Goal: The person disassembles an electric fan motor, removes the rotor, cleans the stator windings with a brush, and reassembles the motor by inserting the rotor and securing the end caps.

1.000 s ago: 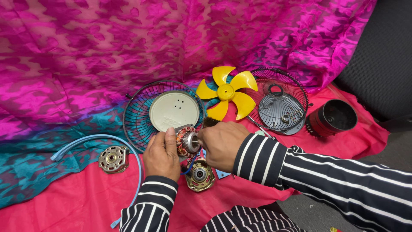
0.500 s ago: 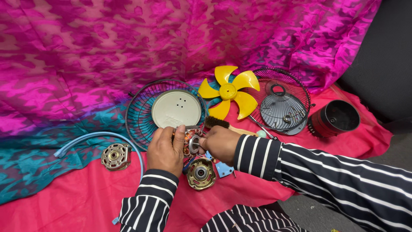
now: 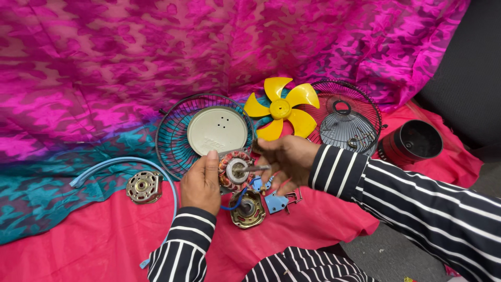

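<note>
Nearest the wearer, one brass-coloured motor cap [image 3: 247,210] lies on the red cloth [image 3: 94,245] just below the fingers, with one small blue bracket [image 3: 275,201] to its right. Above these, the left hand [image 3: 202,183] is closed around one stator [image 3: 234,171], its copper windings facing up, fingers wrapped on the left edge. The right hand [image 3: 284,156] pinches one shaft [image 3: 255,168] between thumb and forefinger, its tip seated in the stator's centre bore. Judgement: the shaft should be kept square to the bore and the stator gripped by its rim, clear of the windings and the blue lead. Left of the left fingers lie one second motor cap [image 3: 144,186] and one pale blue hoop [image 3: 125,163]. Beyond the fingers: two wire guards [image 3: 172,141], one yellow blade [image 3: 282,108] with five vanes, and, far right, one dark cylindrical housing [image 3: 412,142].
</note>
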